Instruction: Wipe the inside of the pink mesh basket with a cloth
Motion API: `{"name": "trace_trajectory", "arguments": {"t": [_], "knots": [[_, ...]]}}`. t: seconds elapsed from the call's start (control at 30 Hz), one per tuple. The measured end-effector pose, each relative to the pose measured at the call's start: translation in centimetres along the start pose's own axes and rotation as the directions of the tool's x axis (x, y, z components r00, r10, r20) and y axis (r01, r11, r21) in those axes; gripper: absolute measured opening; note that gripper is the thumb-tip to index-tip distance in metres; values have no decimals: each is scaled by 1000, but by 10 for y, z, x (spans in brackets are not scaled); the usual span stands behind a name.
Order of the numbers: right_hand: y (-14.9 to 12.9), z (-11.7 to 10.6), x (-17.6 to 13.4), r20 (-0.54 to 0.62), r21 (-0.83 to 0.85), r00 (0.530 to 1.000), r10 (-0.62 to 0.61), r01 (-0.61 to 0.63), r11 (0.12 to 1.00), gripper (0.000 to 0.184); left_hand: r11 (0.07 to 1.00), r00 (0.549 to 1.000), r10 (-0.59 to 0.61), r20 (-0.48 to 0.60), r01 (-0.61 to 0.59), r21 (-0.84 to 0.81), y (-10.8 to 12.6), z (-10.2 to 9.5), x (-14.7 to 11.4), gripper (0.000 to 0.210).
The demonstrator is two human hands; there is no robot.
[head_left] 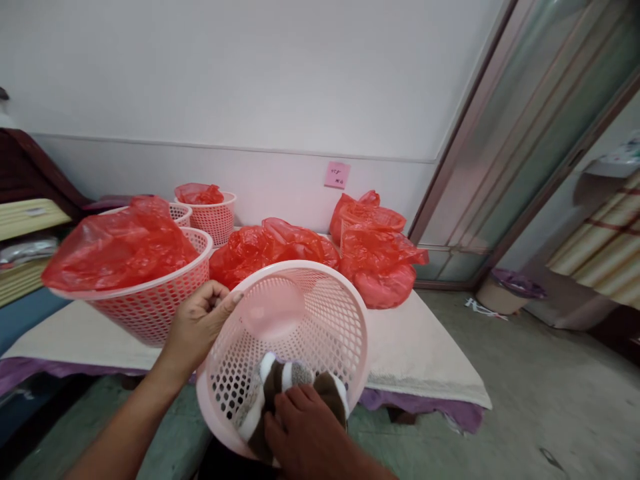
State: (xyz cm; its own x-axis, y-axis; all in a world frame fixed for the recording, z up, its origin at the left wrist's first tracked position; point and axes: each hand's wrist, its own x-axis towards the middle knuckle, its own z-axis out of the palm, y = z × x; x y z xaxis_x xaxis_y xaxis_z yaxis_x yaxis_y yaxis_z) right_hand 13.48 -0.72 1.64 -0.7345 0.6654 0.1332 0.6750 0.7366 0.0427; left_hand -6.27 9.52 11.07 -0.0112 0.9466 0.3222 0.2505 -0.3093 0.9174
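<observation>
A pale pink plastic basket (295,267) with a perforated wall is tilted so that its mouth faces me. My left hand (203,320) is closed on the basket's upper left rim, thumb over the edge. Inside, low in the basket, lies a fuzzy striped cloth (273,380) in brown, white and grey, bunched up. My right hand (303,427) reaches into the mouth with bent fingers gripping the cloth; the thumb side and the part under the palm are hidden. Whether the cloth is one piece or more, I cannot tell.
Behind stands a low table with a cream cover (425,347), bearing red plastic bags (380,267). At left, a pink basket (150,313) holds a red bag, with more baskets (215,220) behind. A pink note (337,175) is on the wall; a bin (505,293) stands at right.
</observation>
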Motion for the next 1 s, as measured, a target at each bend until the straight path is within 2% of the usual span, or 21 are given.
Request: {"name": "trace_trajectory", "arguments": {"t": [0.17, 0.23, 0.33, 0.43, 0.53, 0.63, 0.73, 0.83, 0.9, 1.0], "knots": [[-6, 15, 5, -65, -61, 991, 119, -123, 991, 30, 999, 999, 29, -16, -29, 17, 0, 3, 7, 36], [-7, 14, 7, -81, -27, 991, 110, -113, 993, 34, 998, 998, 39, -48, -36, 48, -1, 7, -3, 33], [-9, 3, 12, -153, 126, 964, 218, -200, 972, 46, 997, 997, 31, -68, -26, 77, -5, 19, -32, 30], [-8, -13, 18, -205, 370, 904, 376, -284, 885, 52, 999, 996, -18, -87, 20, 29, -13, 31, -61, 32], [-4, -19, 22, -166, 464, 920, 354, -244, 852, 40, 999, 991, -4, -137, 9, 33, -22, 33, -73, 27], [3, -9, 21, -87, 360, 965, 246, -200, 911, 26, 992, 989, 82, -122, -69, 107, -28, 24, -67, 25], [15, 6, 16, 72, 116, 975, 212, -219, 969, 16, 962, 978, 196, -71, -178, 207, -29, 17, -56, 24], [39, 12, 13, 177, -78, 926, 332, -323, 943, 16, 911, 946, 323, -20, -305, 278, -25, 18, -50, 22], [58, 9, 13, 171, -121, 896, 411, -395, 911, 19, 883, 924, 382, -4, -364, 297, -22, 21, -48, 21], [83, 3, 15, 110, -152, 849, 516, -499, 853, 25, 871, 913, 408, 10, -392, 297, -18, 24, -47, 20]]}}
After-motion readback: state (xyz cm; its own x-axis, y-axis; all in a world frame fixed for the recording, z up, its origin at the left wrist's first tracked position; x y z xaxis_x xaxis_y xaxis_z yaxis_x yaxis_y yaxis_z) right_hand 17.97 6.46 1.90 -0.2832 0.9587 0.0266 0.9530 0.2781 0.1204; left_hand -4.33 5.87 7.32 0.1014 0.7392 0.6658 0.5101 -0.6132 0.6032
